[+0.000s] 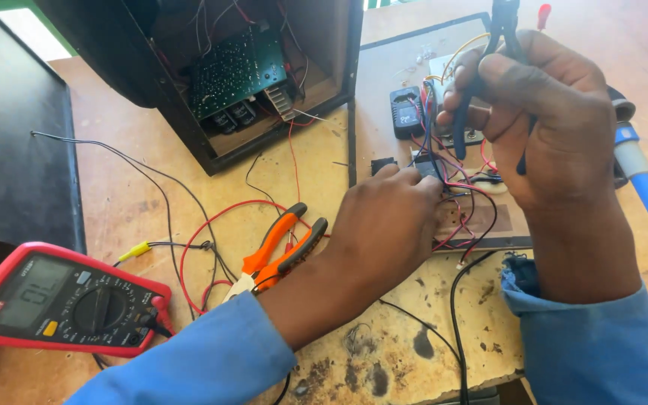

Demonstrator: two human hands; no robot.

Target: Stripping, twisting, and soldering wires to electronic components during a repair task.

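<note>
My left hand [385, 225] rests fingers-down on a small circuit board [481, 217] tangled with red and black wires, pinning a dark component at its top edge. My right hand [545, 120] is raised above the board and is closed around the blue handles of small cutters [502, 30], whose tip points up out of view. Both arms wear blue sleeves. What the cutter jaws hold is hidden.
A red multimeter [58, 300] lies at the lower left, with orange-handled pliers [279, 251] beside my left wrist. An open dark speaker box [211, 82] with a green board stands at the back. A blue soldering iron [643, 176] lies at the right. Loose wires cross the worn wooden table [384, 360].
</note>
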